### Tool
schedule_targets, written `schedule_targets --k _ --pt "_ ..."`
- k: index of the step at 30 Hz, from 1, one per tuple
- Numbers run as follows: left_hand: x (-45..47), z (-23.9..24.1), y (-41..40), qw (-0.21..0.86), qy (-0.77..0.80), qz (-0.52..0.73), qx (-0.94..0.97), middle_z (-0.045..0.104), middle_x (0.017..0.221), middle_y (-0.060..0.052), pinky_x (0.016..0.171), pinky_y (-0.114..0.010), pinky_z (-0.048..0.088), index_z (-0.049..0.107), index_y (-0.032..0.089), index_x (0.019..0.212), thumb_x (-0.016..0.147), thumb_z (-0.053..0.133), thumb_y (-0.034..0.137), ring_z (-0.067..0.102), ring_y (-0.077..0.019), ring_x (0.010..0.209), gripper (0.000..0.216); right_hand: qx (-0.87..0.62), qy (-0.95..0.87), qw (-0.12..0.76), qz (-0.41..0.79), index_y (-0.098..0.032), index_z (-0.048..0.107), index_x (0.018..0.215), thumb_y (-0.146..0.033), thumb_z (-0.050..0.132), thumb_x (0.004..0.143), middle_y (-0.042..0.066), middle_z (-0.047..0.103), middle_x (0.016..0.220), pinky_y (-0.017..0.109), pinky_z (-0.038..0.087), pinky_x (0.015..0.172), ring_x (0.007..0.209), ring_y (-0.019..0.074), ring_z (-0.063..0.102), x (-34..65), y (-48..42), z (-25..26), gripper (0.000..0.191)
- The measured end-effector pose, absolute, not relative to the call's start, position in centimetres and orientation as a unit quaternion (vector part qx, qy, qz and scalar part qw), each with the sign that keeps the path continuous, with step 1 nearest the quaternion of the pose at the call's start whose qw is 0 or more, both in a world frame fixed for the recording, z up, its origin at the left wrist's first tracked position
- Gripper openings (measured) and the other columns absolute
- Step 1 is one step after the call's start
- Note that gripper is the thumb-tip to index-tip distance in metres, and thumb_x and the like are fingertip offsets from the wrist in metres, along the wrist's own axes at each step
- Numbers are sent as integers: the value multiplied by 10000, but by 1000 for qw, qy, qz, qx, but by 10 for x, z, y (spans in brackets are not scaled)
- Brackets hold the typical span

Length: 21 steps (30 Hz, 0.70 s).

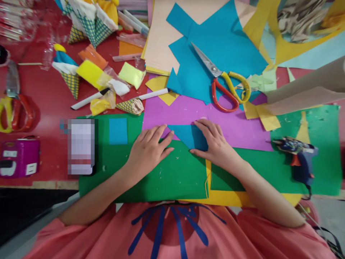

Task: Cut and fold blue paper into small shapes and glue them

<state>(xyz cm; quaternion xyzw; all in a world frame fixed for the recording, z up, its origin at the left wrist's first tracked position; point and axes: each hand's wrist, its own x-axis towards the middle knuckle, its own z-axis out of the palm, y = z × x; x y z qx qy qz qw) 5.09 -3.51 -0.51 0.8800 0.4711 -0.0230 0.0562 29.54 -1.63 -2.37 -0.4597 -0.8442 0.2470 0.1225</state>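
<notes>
A blue paper piece (198,136) with a pointed left end lies over the edge between the purple paper (178,111) and the green sheet (167,176). My right hand (217,142) is on its right part, with the fingertips at the upper edge and the thumb at the lower edge. Close to its left point, my left hand (151,145) rests with fingers apart and nothing in it. Whether its index finger touches the blue piece I cannot tell. Scissors (215,73) with red and yellow handles lie above, partly on a large blue sheet (215,32).
A phone (82,145) and a small blue square (118,131) are left of my hands. A glue gun (302,158) lies at right, below a rolled paper (307,86). Small cones (70,77), clay packets (91,73), other scissors (13,97) and a purple box (21,158) occupy the left.
</notes>
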Motion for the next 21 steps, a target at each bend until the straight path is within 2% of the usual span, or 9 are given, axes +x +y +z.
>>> schedule_targets --k 3,9,12,15,17,21 --pt "50 -5 -33 57 471 -17 880 524 1349 -168 931 -494 468 545 195 1296 938 433 359 536 -335 1169 410 -465 -834 148 257 -151 363 1378 -440 624 826 187 438 1365 532 357 1064 1307 316 391 298 -15 -22 675" --pt "51 -6 -31 67 475 -4 877 541 1320 -171 922 -496 471 553 205 1283 930 454 341 542 -333 1155 391 -515 -811 175 215 -170 504 1200 -403 600 845 167 528 1205 542 394 986 1166 324 477 305 -10 -22 435" --pt "50 -8 -30 68 473 -1 879 549 1296 -171 926 -496 466 560 206 1265 928 457 346 542 -334 1147 379 -511 -810 187 219 -177 528 1066 -349 618 839 156 546 1177 506 400 978 1148 305 491 307 -8 -24 299" --pt "50 -10 -30 76 475 5 877 545 1286 -182 935 -499 456 557 177 1238 923 463 372 538 -342 1149 382 -505 -793 211 268 -186 526 969 -245 580 854 109 614 1014 425 467 876 997 249 573 307 -8 -25 139" --pt "51 -11 -29 97 482 34 870 544 1283 -191 947 -489 450 516 143 1250 916 476 388 533 -335 1161 416 -506 -760 236 332 -192 528 999 -218 554 860 72 632 937 364 501 785 894 211 608 307 -8 -24 143" --pt "58 -10 -20 162 506 132 837 606 1161 -150 925 -427 469 407 134 1309 891 526 420 572 -273 1093 520 -489 -713 269 426 -214 535 1177 -269 587 851 71 628 1102 327 524 750 922 192 623 308 -1 -15 334"
